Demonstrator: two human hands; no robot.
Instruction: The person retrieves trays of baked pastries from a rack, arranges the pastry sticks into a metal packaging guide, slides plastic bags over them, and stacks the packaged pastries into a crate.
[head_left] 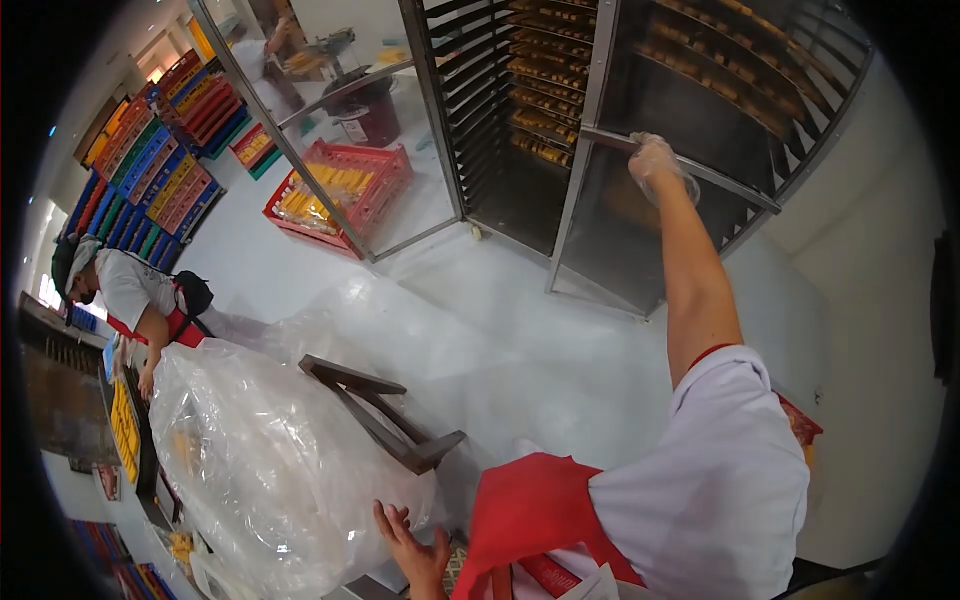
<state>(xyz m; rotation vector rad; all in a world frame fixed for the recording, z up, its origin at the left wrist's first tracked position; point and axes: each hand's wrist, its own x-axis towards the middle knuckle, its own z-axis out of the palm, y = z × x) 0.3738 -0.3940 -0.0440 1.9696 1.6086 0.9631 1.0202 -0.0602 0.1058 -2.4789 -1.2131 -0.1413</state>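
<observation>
My right hand [655, 163], in a clear plastic glove, is closed around the metal crossbar [725, 183] of a framed, see-through rack door [620, 235]. The door stands swung out from a tall tray rack [480, 130]. Trays of small golden-brown baked pieces [548, 85] fill part of the rack, and more show through the door. Down at the bottom, my left hand [410, 550] has its fingers spread and holds nothing. It is close to a large clear plastic bag [280, 450]; whether it touches the bag I cannot tell.
A red crate [385, 185] of yellow packed goods sits on the floor beyond another clear door panel. A dark angled frame [375, 410] stands by the bag. On the left, a co-worker [135, 295] leans over a tray of yellow pieces [125, 430]. Colored crates [150, 160] are stacked behind.
</observation>
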